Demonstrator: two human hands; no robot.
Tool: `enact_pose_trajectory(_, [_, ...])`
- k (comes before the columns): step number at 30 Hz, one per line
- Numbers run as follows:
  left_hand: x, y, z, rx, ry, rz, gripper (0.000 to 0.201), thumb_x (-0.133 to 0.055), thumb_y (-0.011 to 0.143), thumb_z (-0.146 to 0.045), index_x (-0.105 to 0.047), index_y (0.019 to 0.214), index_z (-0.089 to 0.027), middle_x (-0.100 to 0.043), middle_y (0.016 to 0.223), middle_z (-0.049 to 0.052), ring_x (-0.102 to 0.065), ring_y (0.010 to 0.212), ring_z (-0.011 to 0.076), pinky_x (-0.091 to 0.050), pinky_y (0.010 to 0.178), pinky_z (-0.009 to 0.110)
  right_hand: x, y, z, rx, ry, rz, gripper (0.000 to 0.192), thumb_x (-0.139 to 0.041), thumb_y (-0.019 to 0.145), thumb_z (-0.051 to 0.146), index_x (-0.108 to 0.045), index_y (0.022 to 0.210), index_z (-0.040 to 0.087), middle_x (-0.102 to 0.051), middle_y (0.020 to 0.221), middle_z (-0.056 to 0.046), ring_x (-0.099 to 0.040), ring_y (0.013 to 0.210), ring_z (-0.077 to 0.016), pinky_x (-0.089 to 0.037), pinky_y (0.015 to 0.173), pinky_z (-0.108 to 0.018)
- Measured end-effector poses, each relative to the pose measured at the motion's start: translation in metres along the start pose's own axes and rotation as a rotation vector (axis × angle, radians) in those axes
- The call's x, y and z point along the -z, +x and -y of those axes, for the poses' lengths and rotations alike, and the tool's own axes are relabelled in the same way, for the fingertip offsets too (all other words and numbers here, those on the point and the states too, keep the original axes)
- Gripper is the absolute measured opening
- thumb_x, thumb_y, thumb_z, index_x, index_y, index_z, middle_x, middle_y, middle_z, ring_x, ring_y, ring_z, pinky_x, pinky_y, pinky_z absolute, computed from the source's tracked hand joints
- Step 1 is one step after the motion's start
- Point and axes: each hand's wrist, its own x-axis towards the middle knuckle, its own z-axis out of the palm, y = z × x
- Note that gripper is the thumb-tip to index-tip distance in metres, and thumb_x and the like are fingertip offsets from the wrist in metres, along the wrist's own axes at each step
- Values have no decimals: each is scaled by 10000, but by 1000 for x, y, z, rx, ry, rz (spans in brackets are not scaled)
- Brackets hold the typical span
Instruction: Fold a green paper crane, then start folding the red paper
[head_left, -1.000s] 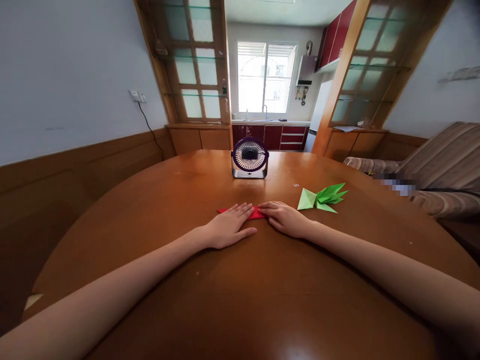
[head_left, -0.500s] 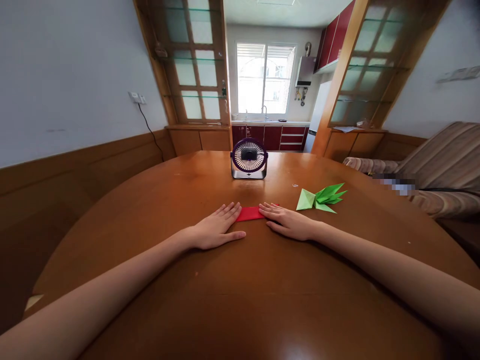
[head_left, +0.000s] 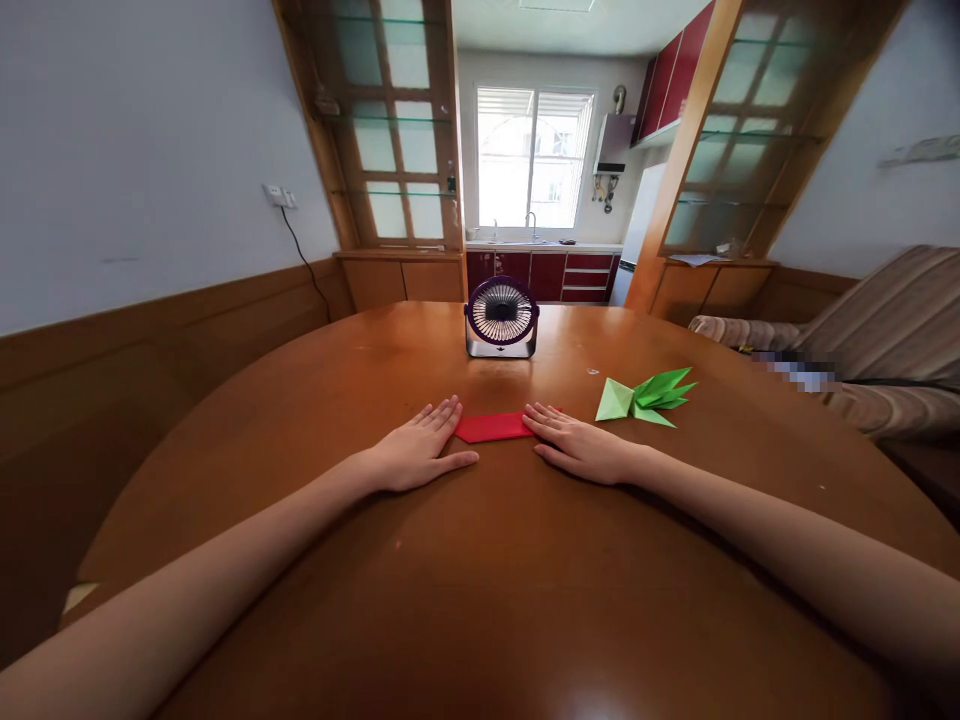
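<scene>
Hands (head_left: 420, 450) flank red paper (head_left: 493, 428) (flat).

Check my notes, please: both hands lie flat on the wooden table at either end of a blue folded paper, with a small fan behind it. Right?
Not quite: the folded paper is red, not blue, as the head view shows. The left hand and right hand do lie flat on the table, with the fan behind.

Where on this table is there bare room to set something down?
Bare wood lies left of the left hand out to the round wooden table's edge, and in front between both forearms. It is crowded at centre: flat red folded paper between the hands, right hand, green origami figure beside it, small purple desk fan behind.
</scene>
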Motion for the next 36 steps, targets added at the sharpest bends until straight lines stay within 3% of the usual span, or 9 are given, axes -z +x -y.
enact_pose_trajectory(7, [1, -3, -16, -236, -41, -1, 765, -300, 947, -627, -140, 1529, -157, -73, 1575, 103, -80, 1469, 236, -83, 1197, 429, -1, 1, -2, 11, 5, -13, 602, -309, 1005, 457, -315, 1480, 87, -249, 1541, -169, -199, 1445, -284, -223, 1191, -495])
enact_pose_trajectory(14, [4, -3, -16, -252, -78, 43, 766, -333, 936, -636, -162, 1526, -178, -76, 1577, 86, -62, 1469, 249, -118, 1192, 447, -5, -1, -6, -35, -30, -77, 685, -307, 982, 548, -329, 1473, 71, -272, 1532, -181, -211, 1441, -297, -238, 1189, -493])
enact_pose_trajectory(18, [3, -3, -16, -262, -80, -42, 677, -352, 951, -595, -284, 1496, -198, -220, 1558, 76, -195, 1452, 234, -188, 1184, 420, -6, -2, -6, -57, -61, -93, 728, -307, 967, 580, -344, 1462, 48, -289, 1522, -189, -218, 1437, -306, -252, 1187, -479])
enact_pose_trajectory(23, [0, 4, -22, -223, -55, -254, 525, -392, 966, -508, -521, 1351, -174, -513, 1412, 85, -469, 1312, 223, -347, 1109, 381, -1, 0, 0, -67, -103, -75, 723, -319, 970, 534, -338, 1450, -6, -297, 1507, -224, -237, 1431, -312, -261, 1183, -477])
enact_pose_trajectory(28, [-4, 17, -30, -155, -35, -389, 517, -492, 920, -500, -552, 1296, -149, -582, 1323, 124, -538, 1206, 284, -391, 1042, 457, 2, 2, 5, -90, -98, -113, 703, -372, 963, 519, -358, 1439, 2, -356, 1476, -241, -326, 1399, -321, -292, 1158, -506])
enact_pose_trajectory(32, [-3, 22, -36, -175, -58, -426, 444, -518, 910, -460, -595, 1219, -150, -650, 1145, 112, -585, 1077, 270, -423, 984, 442, 1, 6, 5, -53, -82, -229, 580, -437, 953, 480, -434, 1406, 118, -533, 1364, -177, -494, 1275, -308, -308, 1125, -555])
enact_pose_trajectory(36, [-1, 21, -39, -188, -148, -444, 426, -539, 891, -457, -599, 1207, -178, -642, 1100, 97, -603, 1006, 255, -462, 921, 418, 0, 11, 7, -29, -73, -279, 506, -483, 941, 455, -504, 1341, 146, -628, 1220, -145, -579, 1142, -272, -307, 1119, -540])
